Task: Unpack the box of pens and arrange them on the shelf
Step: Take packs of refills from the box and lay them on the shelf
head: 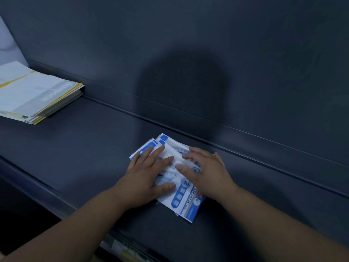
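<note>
On shelf [79,148], mid-front, w/ both palms flat we press the packets [186,200]; left hand [146,173] & right hand [206,172] fingers straight, gripping nothing; arranging step, prob. squaring the stack next; booklets [35,97] far left.

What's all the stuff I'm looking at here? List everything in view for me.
packets: a few overlapping, exact count unclear, blue and white, mid-shelf under both hands
booklets: one stack, white and yellow, far left of the shelf
shelf: one, dark grey, runs across the view
back panel: one, dark grey, behind the shelf
blurred items: count unclear, pale, below the shelf's front edge
left hand: one, fingers flat on the packets' left part
right hand: one, fingers flat on their right part
</note>
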Demonstrator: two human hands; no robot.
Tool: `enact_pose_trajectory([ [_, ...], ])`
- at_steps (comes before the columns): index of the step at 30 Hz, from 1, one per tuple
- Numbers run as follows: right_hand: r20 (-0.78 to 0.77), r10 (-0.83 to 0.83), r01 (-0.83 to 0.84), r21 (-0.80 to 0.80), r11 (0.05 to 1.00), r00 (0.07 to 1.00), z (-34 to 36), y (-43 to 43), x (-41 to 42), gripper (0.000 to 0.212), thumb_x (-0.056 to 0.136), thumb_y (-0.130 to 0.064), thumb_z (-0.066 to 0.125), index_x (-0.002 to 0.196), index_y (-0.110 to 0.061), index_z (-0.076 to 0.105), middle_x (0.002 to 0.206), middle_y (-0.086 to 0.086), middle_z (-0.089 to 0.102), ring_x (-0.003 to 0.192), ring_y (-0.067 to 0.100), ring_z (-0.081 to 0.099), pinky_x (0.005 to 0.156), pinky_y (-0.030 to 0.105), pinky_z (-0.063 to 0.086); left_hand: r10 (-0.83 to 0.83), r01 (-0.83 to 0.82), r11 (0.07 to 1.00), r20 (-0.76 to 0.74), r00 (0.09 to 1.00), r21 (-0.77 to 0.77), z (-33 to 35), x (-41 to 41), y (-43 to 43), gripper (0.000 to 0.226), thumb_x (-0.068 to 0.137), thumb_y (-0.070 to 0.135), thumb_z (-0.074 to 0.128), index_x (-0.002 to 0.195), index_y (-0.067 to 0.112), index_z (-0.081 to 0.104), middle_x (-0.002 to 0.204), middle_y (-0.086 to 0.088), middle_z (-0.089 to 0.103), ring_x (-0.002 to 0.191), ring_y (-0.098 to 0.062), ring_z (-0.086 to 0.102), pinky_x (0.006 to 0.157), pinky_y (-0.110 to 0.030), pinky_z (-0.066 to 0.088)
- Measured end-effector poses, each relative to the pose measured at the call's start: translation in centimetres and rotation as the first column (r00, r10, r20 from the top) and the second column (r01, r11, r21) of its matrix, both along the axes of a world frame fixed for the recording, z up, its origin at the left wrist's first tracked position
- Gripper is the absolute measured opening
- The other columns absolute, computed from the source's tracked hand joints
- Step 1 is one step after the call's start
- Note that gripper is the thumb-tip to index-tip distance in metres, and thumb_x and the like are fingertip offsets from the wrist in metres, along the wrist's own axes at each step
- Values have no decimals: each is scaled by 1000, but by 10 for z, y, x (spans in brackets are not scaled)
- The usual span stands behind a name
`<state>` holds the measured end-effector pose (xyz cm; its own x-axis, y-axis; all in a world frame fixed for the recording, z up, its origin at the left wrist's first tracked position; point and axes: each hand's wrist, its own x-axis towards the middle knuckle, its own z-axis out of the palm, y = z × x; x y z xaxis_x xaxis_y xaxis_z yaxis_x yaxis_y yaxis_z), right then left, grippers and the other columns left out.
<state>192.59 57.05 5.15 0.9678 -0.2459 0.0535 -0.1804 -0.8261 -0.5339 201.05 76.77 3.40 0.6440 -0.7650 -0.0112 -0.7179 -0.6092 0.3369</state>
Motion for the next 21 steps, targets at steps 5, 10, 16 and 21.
enact_pose_trajectory([
  [5, -247, 169, -199, -100, 975, 954, -9, -12, -12, 112, 47, -91, 46, 147, -47, 19, 158, -22, 4, 145, 1, 0, 119, 40, -6, 9, -6, 995, -24, 1000, 95, -1, -7, 3, 75, 64, 88, 13, 127, 65, -20, 148, 28, -22, 132, 4, -30, 113, -35, -17],
  [10, -279, 136, -176, -122, 977, 951, -6, -22, 8, 93, 72, -75, 55, 149, -45, 13, 160, -18, 2, 146, 6, 0, 118, 38, -2, 68, -65, 993, -23, 997, 93, -8, 5, -16, 78, 70, 85, 15, 141, 58, -7, 157, 19, -14, 143, -7, -20, 115, -44, -12],
  [16, -309, 65, -120, -161, 980, 949, 4, -36, 32, 83, 82, -64, 57, 150, -41, 16, 160, -16, 6, 147, 9, 3, 119, 45, 0, 77, -74, 996, -48, 996, 55, -6, 28, -44, 74, 79, 77, 29, 145, 52, 4, 159, 14, -8, 145, -12, -14, 117, -47, -8],
  [21, -185, 45, -66, -108, 992, 982, 6, -32, 12, 76, 60, -77, 61, 127, -43, 48, 154, -16, 26, 142, 4, 18, 118, 45, 6, 41, -42, 996, -10, 999, -83, -11, 28, -30, 87, 69, 86, 32, 145, 51, 9, 158, 15, -7, 144, -7, -14, 115, -37, -11],
])
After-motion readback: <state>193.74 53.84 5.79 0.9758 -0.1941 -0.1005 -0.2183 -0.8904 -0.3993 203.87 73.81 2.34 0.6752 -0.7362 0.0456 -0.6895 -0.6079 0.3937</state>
